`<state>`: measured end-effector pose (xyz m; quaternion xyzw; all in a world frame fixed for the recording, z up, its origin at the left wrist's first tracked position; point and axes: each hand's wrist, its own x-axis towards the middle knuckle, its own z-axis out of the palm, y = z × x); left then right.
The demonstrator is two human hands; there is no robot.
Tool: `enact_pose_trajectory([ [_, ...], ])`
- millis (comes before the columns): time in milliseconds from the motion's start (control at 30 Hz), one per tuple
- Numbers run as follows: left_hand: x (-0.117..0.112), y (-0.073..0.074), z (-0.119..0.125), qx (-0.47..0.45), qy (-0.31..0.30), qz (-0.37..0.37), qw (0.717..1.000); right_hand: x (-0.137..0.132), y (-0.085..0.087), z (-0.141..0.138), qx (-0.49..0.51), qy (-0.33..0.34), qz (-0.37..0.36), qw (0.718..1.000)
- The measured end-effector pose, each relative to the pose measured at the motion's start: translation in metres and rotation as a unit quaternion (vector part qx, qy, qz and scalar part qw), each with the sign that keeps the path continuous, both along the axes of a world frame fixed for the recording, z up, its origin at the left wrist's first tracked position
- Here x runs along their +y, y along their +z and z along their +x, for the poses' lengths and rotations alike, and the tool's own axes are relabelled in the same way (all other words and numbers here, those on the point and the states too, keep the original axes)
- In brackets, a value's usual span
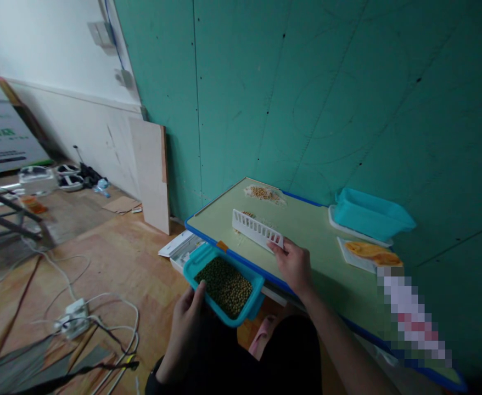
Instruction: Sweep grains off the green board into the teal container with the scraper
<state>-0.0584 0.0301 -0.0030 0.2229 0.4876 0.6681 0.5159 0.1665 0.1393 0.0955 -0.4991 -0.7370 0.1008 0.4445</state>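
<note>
My left hand point(189, 310) grips the near-left rim of a turquoise plastic container point(261, 289), its thumb over the edge. Dark green beans point(216, 277) and tan soybeans point(236, 291) lie inside it. The container is at the table's front edge, below the tabletop. My right hand point(293, 264) is closed on the right end of a white slotted plastic strip point(252, 229), which stands on edge across the tabletop point(327, 280). Behind the strip lies a small group of soybeans point(248, 214), partly hidden. A larger scatter of soybeans point(262, 192) lies near the table's back corner.
A turquoise bin point(368, 216) stands on a white lid at the back right. Nearer are a folded yellow cloth point(370, 253) and a blurred-out item point(414, 318). A green wall point(245, 99) borders the table. A power strip point(74, 318) with cables lies on the floor.
</note>
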Motion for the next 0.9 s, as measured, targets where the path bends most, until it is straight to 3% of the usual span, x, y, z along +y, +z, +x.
enact_pose_trajectory([
  [100,0.000,0.003,0.000,0.000,0.007,0.003,1.000,0.000,0.002,-0.002,0.005,0.014,-0.011,1.000],
  [367,0.002,0.026,-0.004,0.013,0.024,-0.016,1.000,0.004,0.002,-0.010,0.019,0.055,-0.023,0.998],
  [700,0.013,0.023,-0.023,0.062,-0.003,0.006,0.998,0.002,0.000,-0.019,0.025,0.083,-0.022,0.996],
  [900,0.020,0.025,-0.022,0.061,0.003,-0.003,0.998,-0.015,0.003,-0.018,0.022,0.104,-0.029,0.994],
])
